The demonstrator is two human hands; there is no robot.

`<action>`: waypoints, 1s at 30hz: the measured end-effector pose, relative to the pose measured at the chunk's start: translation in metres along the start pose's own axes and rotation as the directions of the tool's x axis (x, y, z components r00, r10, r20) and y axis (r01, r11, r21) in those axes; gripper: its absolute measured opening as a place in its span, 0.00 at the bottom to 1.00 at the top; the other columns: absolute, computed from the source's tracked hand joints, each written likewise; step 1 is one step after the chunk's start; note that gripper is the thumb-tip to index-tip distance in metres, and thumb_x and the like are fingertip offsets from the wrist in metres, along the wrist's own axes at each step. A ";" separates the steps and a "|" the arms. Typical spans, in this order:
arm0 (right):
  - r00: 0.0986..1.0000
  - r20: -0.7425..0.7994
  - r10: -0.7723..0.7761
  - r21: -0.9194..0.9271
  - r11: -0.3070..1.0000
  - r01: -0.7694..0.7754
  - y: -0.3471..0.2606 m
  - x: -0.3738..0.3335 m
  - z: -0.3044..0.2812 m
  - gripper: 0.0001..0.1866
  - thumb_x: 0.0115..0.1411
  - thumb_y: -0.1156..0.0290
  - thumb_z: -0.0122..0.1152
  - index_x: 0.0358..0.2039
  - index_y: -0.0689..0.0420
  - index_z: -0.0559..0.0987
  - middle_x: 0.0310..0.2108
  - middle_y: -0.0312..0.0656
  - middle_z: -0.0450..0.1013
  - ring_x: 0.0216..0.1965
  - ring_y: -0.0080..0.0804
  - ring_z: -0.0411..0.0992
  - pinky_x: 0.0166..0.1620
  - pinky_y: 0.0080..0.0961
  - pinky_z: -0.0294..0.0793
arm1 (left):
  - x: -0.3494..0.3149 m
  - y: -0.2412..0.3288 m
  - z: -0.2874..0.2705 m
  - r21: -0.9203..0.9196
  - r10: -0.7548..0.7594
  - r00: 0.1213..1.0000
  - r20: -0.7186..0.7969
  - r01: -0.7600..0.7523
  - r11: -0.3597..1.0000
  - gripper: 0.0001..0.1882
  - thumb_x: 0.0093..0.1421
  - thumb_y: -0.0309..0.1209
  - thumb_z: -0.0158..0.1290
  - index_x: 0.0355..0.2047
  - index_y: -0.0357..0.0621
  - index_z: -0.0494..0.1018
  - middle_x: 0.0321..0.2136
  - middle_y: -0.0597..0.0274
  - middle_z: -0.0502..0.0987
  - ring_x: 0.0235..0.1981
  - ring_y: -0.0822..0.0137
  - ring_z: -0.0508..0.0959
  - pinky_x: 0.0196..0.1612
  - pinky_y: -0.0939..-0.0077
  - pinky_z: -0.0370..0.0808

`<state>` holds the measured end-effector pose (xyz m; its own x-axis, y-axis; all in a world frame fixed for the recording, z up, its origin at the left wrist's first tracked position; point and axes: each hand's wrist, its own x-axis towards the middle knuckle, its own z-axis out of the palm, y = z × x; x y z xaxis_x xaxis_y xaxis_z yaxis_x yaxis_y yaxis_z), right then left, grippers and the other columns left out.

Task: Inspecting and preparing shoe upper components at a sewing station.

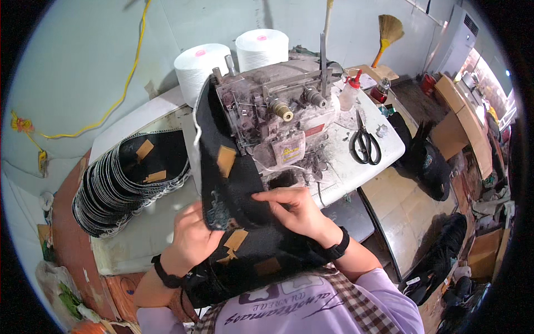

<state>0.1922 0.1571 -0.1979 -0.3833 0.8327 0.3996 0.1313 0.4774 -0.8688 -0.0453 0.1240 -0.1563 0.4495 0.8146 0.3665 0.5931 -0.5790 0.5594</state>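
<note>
I view a black fabric panel [243, 182] beside the overlock machine [278, 111], left hand [192, 236] grasping its lower edge, right hand [300, 211] touching it, grip unclear; probably light, floppy, best pinched at opposite edges.

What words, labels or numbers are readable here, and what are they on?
Lilac shirt: dark lettering, partly readable, in a slanted line and a smaller one beneath an emblem; I won't copy it out.
Pale label with yellow on the machine: too small to read.
Red label on the machine: too small to read.
No other text is clear enough to read.
</note>
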 end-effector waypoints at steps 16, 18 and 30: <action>0.961 -0.176 -0.214 -0.313 0.938 0.152 0.018 0.001 0.019 0.14 0.53 0.78 0.57 0.42 0.60 0.77 0.36 0.51 0.74 0.39 0.50 0.73 0.42 0.37 0.72 | 0.022 0.001 -0.003 -0.967 -0.371 0.906 0.205 0.245 0.066 0.17 0.64 0.33 0.45 0.51 0.38 0.63 0.51 0.51 0.69 0.58 0.61 0.66 0.56 0.58 0.69; 0.950 -0.182 -0.253 -0.411 0.897 0.160 0.027 0.001 0.019 0.14 0.54 0.80 0.57 0.43 0.60 0.77 0.38 0.48 0.75 0.42 0.44 0.75 0.43 0.32 0.73 | 0.031 -0.006 -0.004 -0.957 -0.400 0.878 0.261 0.181 -0.227 0.16 0.68 0.38 0.41 0.48 0.39 0.65 0.49 0.53 0.71 0.54 0.64 0.69 0.55 0.59 0.70; 0.943 -0.069 -0.327 -0.419 0.867 0.270 0.029 0.010 0.020 0.25 0.46 0.80 0.57 0.49 0.58 0.74 0.22 0.45 0.70 0.24 0.43 0.71 0.29 0.36 0.70 | 0.082 -0.044 -0.027 -0.438 -0.479 0.786 -0.391 0.299 0.848 0.13 0.64 0.39 0.50 0.32 0.40 0.69 0.23 0.72 0.69 0.24 0.80 0.64 0.29 0.85 0.62</action>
<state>0.1738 0.1738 -0.2250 -0.3413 0.6482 0.6808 0.3931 0.7563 -0.5230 -0.0523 0.2169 -0.1308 -0.1927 0.9307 0.3108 0.3453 -0.2322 0.9093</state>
